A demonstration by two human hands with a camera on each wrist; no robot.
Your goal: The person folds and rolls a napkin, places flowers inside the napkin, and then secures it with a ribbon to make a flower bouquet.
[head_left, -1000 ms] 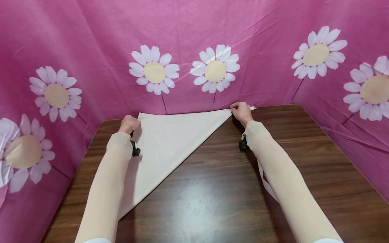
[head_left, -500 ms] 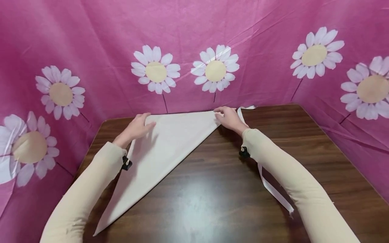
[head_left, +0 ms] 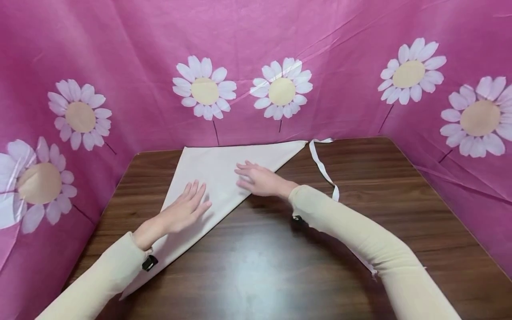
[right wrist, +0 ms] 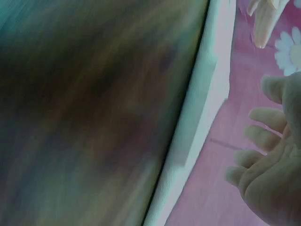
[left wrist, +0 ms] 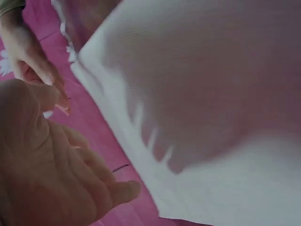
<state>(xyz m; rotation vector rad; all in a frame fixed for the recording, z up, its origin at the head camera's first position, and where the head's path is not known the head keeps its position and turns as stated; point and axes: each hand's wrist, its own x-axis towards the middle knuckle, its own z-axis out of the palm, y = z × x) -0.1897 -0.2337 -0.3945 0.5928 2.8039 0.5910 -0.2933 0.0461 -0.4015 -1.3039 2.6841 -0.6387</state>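
An off-white cloth [head_left: 212,164], folded into a triangle, lies flat with its long slanted edge facing the lower right in the head view. Over its lower left part is my left hand [head_left: 182,211], fingers straight and spread. My right hand [head_left: 260,178] is over the slanted edge near the middle, its fingers extended and loosely bent. Neither hand holds anything. In the left wrist view the left hand [left wrist: 51,165] appears raised off the cloth, which carries a finger-shaped shadow. The right wrist view shows the right hand [right wrist: 277,169] with relaxed fingers, apart from the cloth's edge [right wrist: 188,127].
A narrow white strap [head_left: 320,164] trails from the cloth's far right corner and runs partly under my right forearm. Everything lies on a dark wooden table [head_left: 256,266]. A pink curtain [head_left: 244,35] printed with daisies surrounds the table's back and sides.
Both hands have left the cloth's far corners and come nearer to me, the right one also leftward. Earlier they gripped the corners; now the fingers are loosened. The strap is more exposed.
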